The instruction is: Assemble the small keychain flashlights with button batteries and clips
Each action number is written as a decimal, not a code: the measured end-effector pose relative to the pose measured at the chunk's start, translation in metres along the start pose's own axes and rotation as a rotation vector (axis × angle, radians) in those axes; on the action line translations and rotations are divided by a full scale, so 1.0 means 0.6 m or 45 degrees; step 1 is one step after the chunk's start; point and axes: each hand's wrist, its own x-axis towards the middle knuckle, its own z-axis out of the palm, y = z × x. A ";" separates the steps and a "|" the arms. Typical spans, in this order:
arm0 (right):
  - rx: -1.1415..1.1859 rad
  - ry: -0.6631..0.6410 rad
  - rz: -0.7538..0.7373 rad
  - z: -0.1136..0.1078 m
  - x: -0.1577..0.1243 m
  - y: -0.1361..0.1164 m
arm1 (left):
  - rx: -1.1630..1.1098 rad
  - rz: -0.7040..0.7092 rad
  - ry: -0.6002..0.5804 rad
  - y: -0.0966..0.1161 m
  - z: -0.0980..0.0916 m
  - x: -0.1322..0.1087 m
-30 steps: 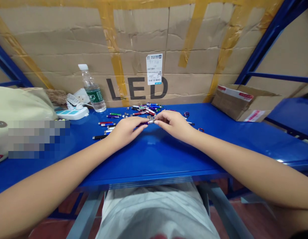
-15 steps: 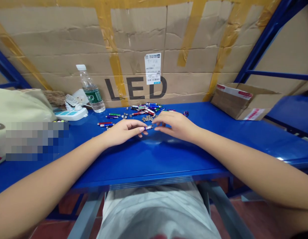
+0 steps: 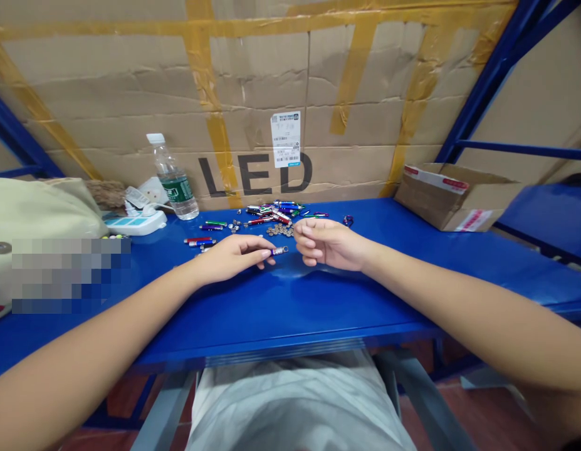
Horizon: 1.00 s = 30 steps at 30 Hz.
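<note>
grip of left hand (image 3: pixel 231 260) on keychain flashlight (image 3: pixel 279 250); cardboard (image 3: pixel 252 81) reads led

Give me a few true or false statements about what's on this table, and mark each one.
The left hand holds a small metal flashlight at its fingertips: true.
The right hand grips that flashlight too: false, it is apart from it and holds nothing.
A plastic water bottle stands upright on the blue table: true.
The cardboard box sits at the left end of the table: false, it sits at the right end.
The small round metal discs lie in a bowl: false, they lie straight on the table.
</note>
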 end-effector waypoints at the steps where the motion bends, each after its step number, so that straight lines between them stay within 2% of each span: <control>1: -0.017 -0.017 0.006 0.000 0.001 0.002 | 0.002 0.002 -0.007 0.000 0.000 0.000; 3: -0.103 -0.027 0.005 -0.001 0.002 0.006 | 0.005 0.008 -0.017 0.000 0.000 0.000; 5: -0.308 0.007 -0.022 -0.002 0.002 0.008 | 0.001 0.009 -0.021 0.000 0.000 -0.001; 8: -1.024 0.046 -0.161 -0.007 0.000 0.008 | -0.033 -0.021 -0.034 0.000 0.000 -0.001; 11: -1.879 -0.036 -0.333 -0.013 -0.001 0.007 | -0.076 -0.060 -0.047 0.002 0.001 -0.001; 14: -2.337 -0.050 -0.478 -0.017 0.002 0.008 | -0.088 -0.081 -0.053 0.004 0.002 -0.001; 17: -2.570 -0.056 -0.594 -0.018 0.006 0.009 | -0.101 -0.094 -0.043 0.004 0.005 -0.001; 22: -2.842 -0.192 -0.807 -0.013 0.006 0.003 | -0.089 -0.108 -0.056 0.003 0.009 -0.001; 27: -2.890 -0.201 -0.919 -0.009 0.004 -0.001 | -0.021 -0.003 0.006 0.004 0.017 -0.002; 30: -2.813 -0.223 -0.855 -0.008 0.005 0.003 | 0.069 0.094 0.052 0.003 0.019 -0.002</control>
